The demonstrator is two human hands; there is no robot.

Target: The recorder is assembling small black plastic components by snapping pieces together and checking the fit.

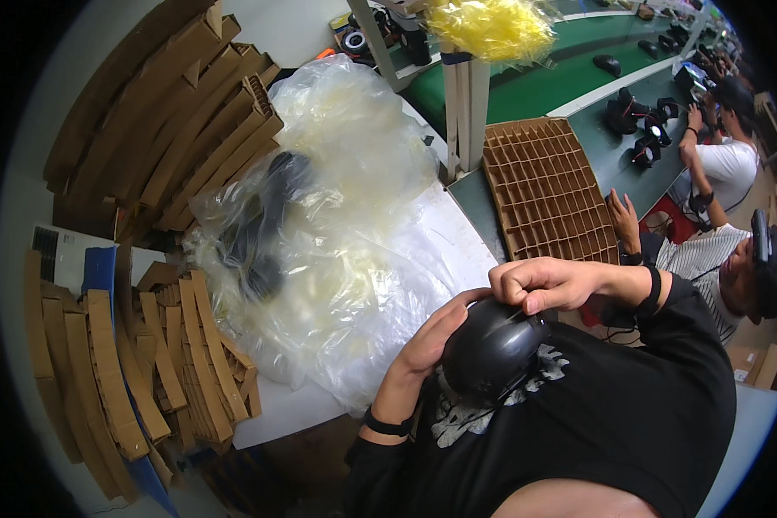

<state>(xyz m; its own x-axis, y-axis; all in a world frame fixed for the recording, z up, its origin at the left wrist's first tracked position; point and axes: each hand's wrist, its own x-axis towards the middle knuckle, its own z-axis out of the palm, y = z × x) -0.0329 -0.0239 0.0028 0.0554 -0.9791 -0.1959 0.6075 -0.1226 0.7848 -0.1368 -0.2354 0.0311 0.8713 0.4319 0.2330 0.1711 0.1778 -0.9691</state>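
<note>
Evidently, the black shell (492, 354) is held in both hands, before the dark shirt (630, 414) and off the near edge of the white bench (449, 229). The left hand (436, 337) cups its left side; the right hand (551, 283) curls at its top, thumb near forefinger, though whether anything thin is pinched there cannot be told. Clear bags (354, 207) heap across the bench, cardboard (181, 112) lines its left side, and a divider tray (544, 186) lies past its right edge.
</note>
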